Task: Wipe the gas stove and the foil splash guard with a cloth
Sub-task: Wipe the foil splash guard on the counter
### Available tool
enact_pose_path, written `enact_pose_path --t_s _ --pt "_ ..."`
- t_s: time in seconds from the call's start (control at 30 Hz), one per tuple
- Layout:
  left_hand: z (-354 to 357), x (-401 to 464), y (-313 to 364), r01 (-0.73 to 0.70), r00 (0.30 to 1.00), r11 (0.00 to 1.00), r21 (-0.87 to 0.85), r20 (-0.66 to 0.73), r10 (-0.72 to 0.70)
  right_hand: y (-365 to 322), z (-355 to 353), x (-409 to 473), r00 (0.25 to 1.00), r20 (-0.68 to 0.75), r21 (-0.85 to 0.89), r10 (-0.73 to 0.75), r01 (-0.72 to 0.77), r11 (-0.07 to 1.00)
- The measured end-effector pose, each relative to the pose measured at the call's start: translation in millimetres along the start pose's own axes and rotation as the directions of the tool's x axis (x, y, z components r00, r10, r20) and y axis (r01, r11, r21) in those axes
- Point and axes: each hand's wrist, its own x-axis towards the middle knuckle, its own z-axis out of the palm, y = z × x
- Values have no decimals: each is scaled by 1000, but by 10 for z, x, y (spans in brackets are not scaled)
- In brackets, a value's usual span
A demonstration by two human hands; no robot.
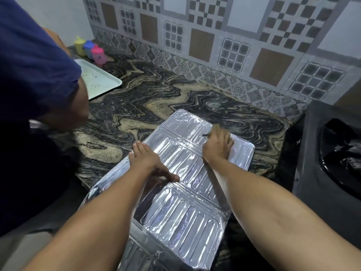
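Head view, one moment at a kitchen counter.

Foil splash guard (175, 212): thin silver sheet, embossed with rows of long rounded ribs, folded in hinged panels; lies flat on the counter at centre, running from the near edge toward the far right.

Left hand (148, 163): fingers straight and spread, palm down, pressing flat on the guard's left edge at the middle panel, thumb stretched right along a fold.

Right hand (217, 145): on the far panel, fingers curled over something brownish at its far side; whether this is a cloth cannot be told.

Gas stove (332, 163): black, glossy body at the right edge, with a round recessed well; just beside the guard.

Countertop (156, 98): polished stone, swirling black and tan veins.

Wall tiles (214, 36): grey, brown and white squares, chequered and grid patterns.

Tray (101, 79): pale, rectangular, rounded corners, dark crumbs; far left.

Three cups (91, 49): yellow, blue, pink plastic, beyond the tray.

Second person (35, 75): dark blue sleeve, near left.
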Motion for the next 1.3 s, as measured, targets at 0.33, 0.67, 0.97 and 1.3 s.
enact_pose_path --t_s 0.33,0.67,0.97,1.3 --pt "37 0 -51 -14 999 1000 0 -37 14 -687 219 150 825 278 230 -492 440 868" --pt "43 5 -75 27 998 999 -20 -57 -28 -536 -27 -370 551 427 412 -716 586 697" --pt "117 -76 -147 -10 993 990 -138 -114 -6 265 -294 -832 918 178 241 -353 308 920" --pt "272 -139 -126 -10 986 978 -206 -164 -25 279 -713 -1447 847 395 262 -355 267 927"
